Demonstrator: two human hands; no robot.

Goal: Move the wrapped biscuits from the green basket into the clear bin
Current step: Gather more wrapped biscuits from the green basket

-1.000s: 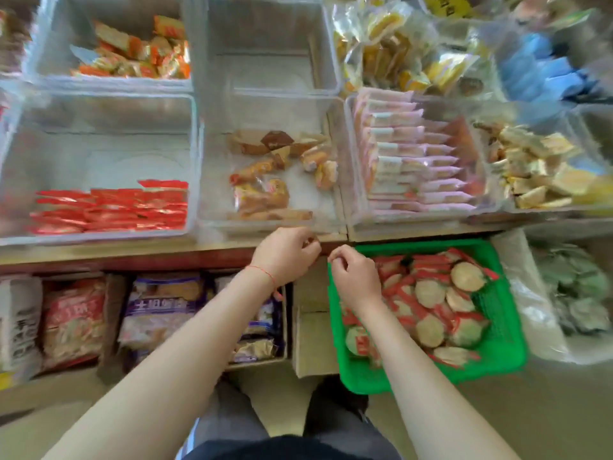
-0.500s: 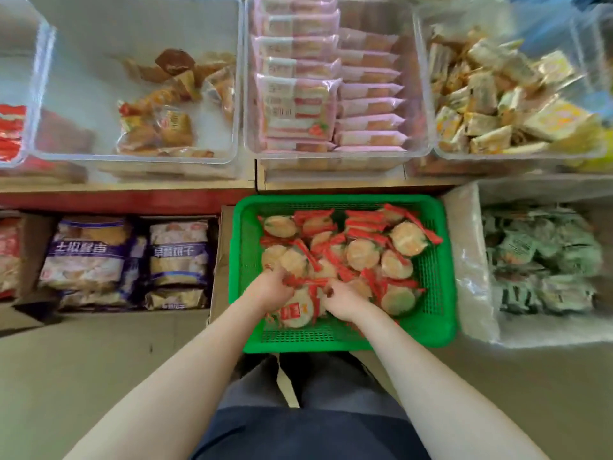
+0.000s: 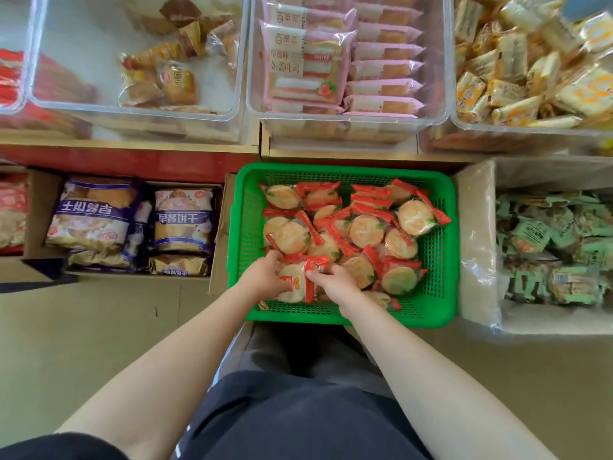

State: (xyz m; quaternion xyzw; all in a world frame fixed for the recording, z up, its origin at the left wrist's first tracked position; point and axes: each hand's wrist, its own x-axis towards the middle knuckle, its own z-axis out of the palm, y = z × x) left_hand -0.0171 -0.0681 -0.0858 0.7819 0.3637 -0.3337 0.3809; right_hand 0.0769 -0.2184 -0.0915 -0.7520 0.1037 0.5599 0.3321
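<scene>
The green basket stands on the floor below the shelf and holds several round wrapped biscuits in clear packets with red ends. Both my hands are inside its near left part. My left hand curls its fingers round packets at the pile's near edge. My right hand pinches the red-and-white packet that lies between the two hands. A clear bin with red packets shows only at the far left edge of the shelf.
Along the shelf stand clear bins: one with a few brown pastries, one with pink cake packs, one with yellow snacks. Cardboard boxes of bagged biscuits sit left of the basket, and a box of green packets sits to its right.
My hands dropped from the shelf edge into the green basket and closed on packets at its near left side. The view tilted down and right towards the basket.
</scene>
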